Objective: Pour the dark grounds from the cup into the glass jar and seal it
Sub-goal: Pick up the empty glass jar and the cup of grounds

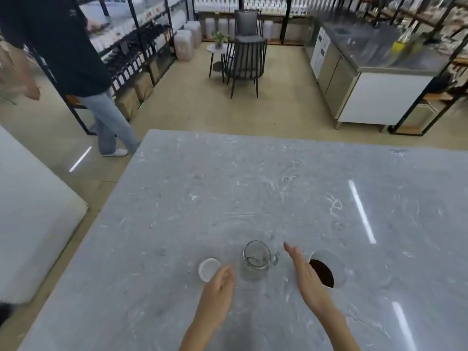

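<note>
A clear glass jar (254, 260) stands upright and uncapped on the grey marble table (253, 188), near the front edge. Its white round lid (208, 269) lies flat to the left of it. To the right stands a pale cup (329, 268) holding dark grounds (323, 272). My left hand (219, 292) hovers between the lid and the jar, fingers loosely curled, holding nothing. My right hand (304, 272) is flat and open between the jar and the cup, partly covering the cup's left side.
Another person (76, 59) in a dark top and jeans walks by the shelves at the far left. A white counter (30, 211) stands left of the table. Chairs (245, 62) and a steel counter (367, 72) are beyond.
</note>
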